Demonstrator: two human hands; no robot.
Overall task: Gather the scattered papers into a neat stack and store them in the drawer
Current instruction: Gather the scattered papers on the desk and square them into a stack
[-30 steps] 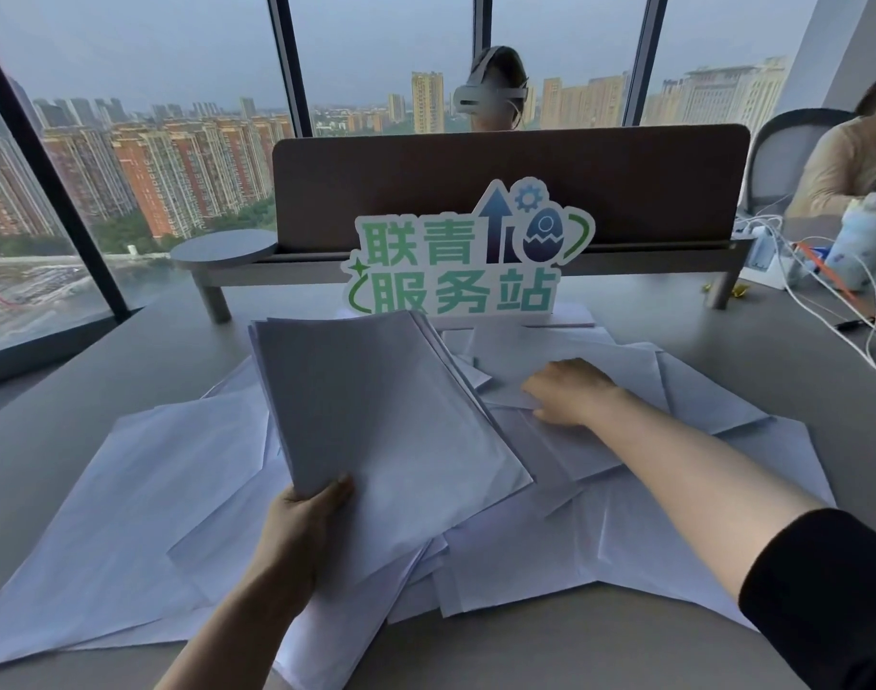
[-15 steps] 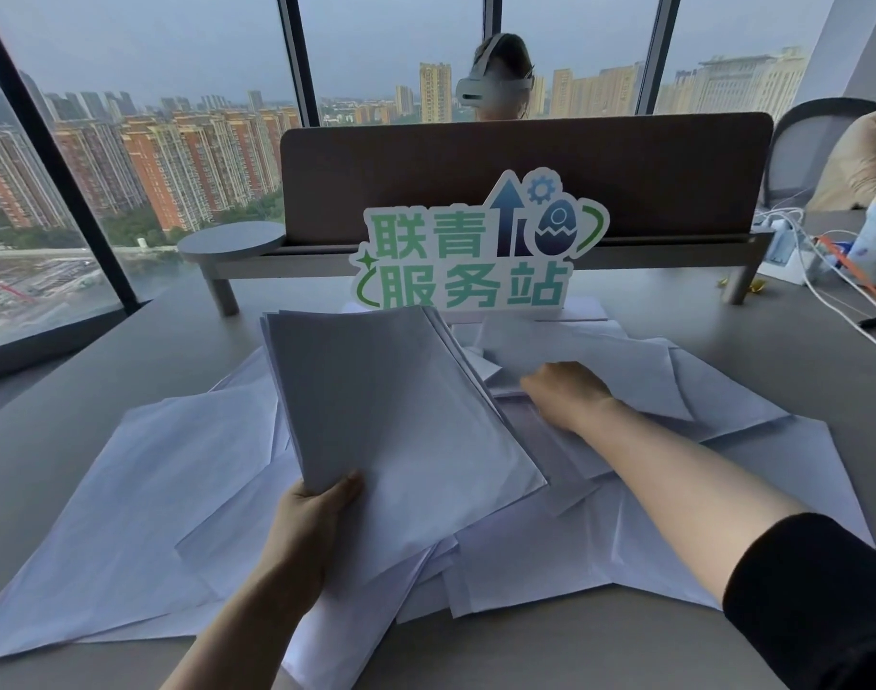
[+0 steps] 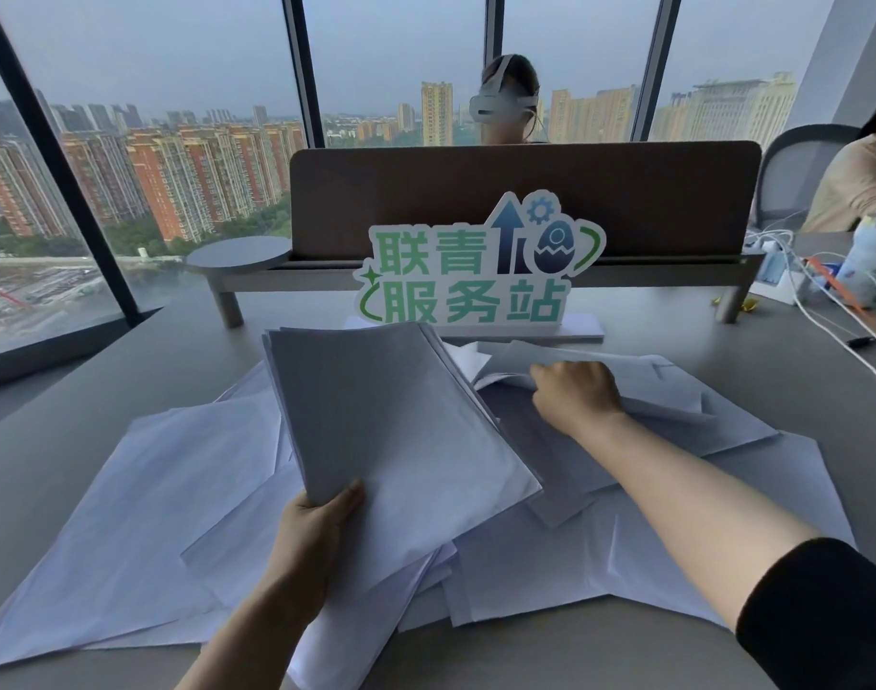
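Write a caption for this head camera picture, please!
Left hand holds a paper stack while right hand lifts a loose sheet.

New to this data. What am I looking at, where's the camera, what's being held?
No robot here: a person works with bare hands, filmed by one wide-angle camera worn on the head, looking down and forward. The left hand grips a gathered stack of papers by its near corner. The right hand pinches the edge of a loose sheet. More scattered papers cover the grey desk. Behind them stands a green sign before a brown divider. No drawer is in view.
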